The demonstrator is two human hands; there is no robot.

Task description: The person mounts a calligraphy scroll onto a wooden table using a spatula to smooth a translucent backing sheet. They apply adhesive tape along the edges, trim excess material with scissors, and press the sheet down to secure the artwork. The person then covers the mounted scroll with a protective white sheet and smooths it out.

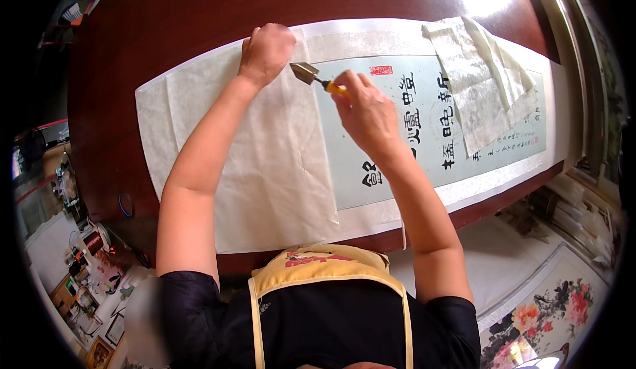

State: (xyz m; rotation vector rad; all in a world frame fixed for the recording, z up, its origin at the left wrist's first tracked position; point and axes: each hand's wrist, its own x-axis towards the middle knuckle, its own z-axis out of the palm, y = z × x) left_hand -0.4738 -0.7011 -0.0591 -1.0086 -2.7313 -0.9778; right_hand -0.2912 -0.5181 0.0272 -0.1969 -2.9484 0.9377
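My right hand grips a small trowel-shaped tool by its yellow handle, its pointed metal blade aimed left. The blade hangs over or rests on a thin off-white sheet; I cannot tell which. At that sheet's far edge my left hand is closed, its fingertips hidden. This sheet covers the left part of a calligraphy scroll with a pale blue-grey panel, black characters and red seals. A second crumpled thin sheet lies folded over the scroll's right part.
Beneath the scroll is a dark red-brown table. A floral painting lies at the lower right. A cluttered surface with small items stands at lower left. Rolls and frames line the right side.
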